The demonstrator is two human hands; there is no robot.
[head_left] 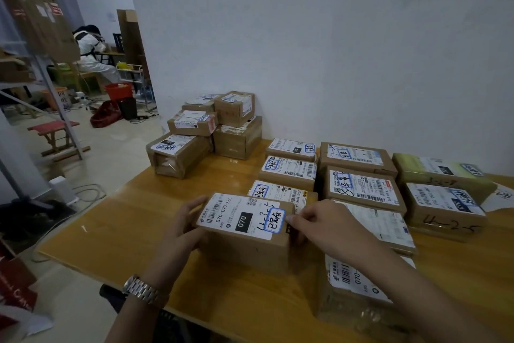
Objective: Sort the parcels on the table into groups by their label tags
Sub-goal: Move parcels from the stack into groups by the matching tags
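A brown cardboard parcel [244,234] with a white "070" label and a blue-framed tag sits near the front middle of the wooden table [133,217]. My left hand [183,228] grips its left end, thumb on top. My right hand [319,225] holds its right end, fingers curled at the corner by the tag. Behind it lies a column of three labelled parcels [289,170]. To the right runs a second column [361,187], and farther right two more parcels [445,203]. A parcel wrapped in clear plastic [358,292] lies under my right forearm.
A stack of several boxes [205,131] stands at the table's far left corner against the white wall. Left of the table are a metal rack, a red stool [52,131], cables on the floor, and a person seated in the back room.
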